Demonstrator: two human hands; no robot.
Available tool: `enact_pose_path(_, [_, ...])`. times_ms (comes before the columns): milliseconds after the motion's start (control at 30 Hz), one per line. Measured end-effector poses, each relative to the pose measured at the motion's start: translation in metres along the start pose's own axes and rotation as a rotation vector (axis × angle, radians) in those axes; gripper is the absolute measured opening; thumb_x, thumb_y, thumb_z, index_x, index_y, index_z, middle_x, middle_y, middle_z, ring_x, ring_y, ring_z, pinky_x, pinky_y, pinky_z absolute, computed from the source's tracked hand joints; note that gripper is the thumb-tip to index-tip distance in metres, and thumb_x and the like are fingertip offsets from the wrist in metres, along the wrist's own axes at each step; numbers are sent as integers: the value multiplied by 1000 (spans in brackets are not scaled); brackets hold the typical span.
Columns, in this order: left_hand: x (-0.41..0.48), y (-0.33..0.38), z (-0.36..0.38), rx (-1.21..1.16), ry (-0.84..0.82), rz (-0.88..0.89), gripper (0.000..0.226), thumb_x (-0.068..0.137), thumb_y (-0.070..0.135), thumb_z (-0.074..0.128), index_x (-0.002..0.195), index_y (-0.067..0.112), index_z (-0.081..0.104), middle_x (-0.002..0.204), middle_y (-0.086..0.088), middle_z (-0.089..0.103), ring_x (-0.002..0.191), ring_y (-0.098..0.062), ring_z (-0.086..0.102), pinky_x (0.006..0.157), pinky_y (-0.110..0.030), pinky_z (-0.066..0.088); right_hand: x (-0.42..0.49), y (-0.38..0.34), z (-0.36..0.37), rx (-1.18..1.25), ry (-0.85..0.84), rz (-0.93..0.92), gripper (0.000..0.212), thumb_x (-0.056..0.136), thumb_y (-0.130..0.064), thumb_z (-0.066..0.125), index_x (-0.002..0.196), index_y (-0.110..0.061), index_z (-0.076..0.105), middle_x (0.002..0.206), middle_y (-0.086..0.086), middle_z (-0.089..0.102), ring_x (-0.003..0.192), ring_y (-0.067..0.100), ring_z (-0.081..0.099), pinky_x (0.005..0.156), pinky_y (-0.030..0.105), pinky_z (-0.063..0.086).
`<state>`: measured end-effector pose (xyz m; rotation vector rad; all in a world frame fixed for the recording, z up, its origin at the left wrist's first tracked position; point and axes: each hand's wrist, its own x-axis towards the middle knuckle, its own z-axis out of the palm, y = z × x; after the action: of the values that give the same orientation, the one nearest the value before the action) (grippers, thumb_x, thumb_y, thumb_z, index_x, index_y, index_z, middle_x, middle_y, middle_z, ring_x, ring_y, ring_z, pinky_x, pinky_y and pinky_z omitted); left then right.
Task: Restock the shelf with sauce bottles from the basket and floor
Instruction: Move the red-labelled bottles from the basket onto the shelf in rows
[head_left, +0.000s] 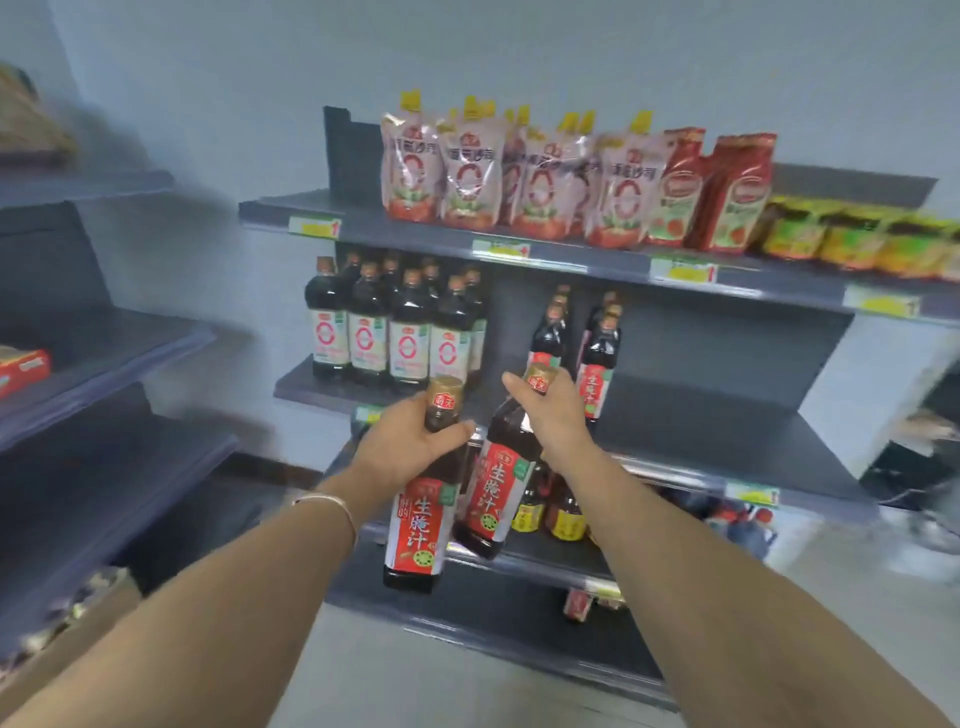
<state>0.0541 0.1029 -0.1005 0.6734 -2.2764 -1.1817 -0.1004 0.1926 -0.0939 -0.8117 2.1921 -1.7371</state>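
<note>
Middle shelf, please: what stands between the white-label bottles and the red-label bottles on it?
Nothing: the head view shows a bare gap of the middle shelf between the white-label bottles and the red-label bottles.

Left hand (410, 441) and right hand (545, 410) each grip a sauce bottle (418, 525) neck.

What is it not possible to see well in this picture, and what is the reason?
Head view:
- Price tags: print blurred, unreadable.
- Yellow-label bottles: partly hidden behind the right bottle and the right forearm.
- Neck of the left bottle: covered by the left hand; the right hand covers the right bottle's neck.
- Red box: blurred, cut off by the left edge.
</note>
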Motion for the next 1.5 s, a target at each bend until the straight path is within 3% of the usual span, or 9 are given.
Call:
enact_pose_path(267, [94,72,143,-27,-103,162,17,77,47,64,83,33,55,83,7,66,86,-16,62,77,-32,49,83,53,-152,-5,249,43,33,83,-32,69,97,-15,44,80,-5,55,86,22,60,75,35,48])
enact_pose_path(400, [137,91,188,-57,-154,229,20,77,46,64,84,29,56,80,6,66,82,-14,62,72,-28,47,123,72,-188,49,319,74,35,83,-33,68,98,-15,42,85,0,55,97,30,62,90,48,51])
enact_pose_path(600, [209,96,225,-101,-175,256,25,74,45,67,91,32,55,82,16,62,83,-5,60,75,-24,47,192,87,-213,108,390,103,34,84,-27,69,96,-14,40,85,2,54,90,25,59,87,45,53])
enact_pose_path(767, [257,97,252,-97,-150,254,26,74,43,68,92,30,52,79,18,59,80,-6,57,77,-28,45,240,100,-222,81,287,76,34,82,-21,71,98,-15,42,87,3,57,93,27,60,87,44,52])
enact_pose_path(900, [279,92,271,-84,-126,235,21,73,43,69,82,35,51,77,19,60,77,0,58,71,-24,45,278,114,-224,44,160,35,30,82,-15,70,94,-19,43,82,0,56,89,27,58,73,39,50])
enact_pose_path(1067, [298,87,288,-78,-67,194,24,73,39,71,88,26,57,77,12,63,78,-8,61,72,-24,48,321,141,-224,43,52,40,28,82,-15,71,87,-23,44,90,7,58,91,26,58,78,40,50])
enact_pose_path(1267, [311,91,305,-37,34,136,21,73,38,71,79,29,53,70,11,59,74,-15,59,75,-33,50,348,164,-220,25,-66,-3,28,77,-22,76,79,-30,49,82,-9,61,90,18,61,83,33,49])
enact_pose_path(1367, [309,91,311,-48,93,113,20,73,38,71,72,31,51,69,14,59,70,-7,57,71,-27,46,351,179,-221,63,-163,42,40,72,-22,79,102,-25,53,106,1,66,103,21,62,93,42,50])
enact_pose_path(1500, [305,83,316,-48,131,69,19,73,39,71,72,34,52,74,15,61,77,-10,59,79,-31,49,339,222,-222,47,-217,120,57,69,-14,82,112,-17,45,112,8,64,105,25,62,94,50,50])
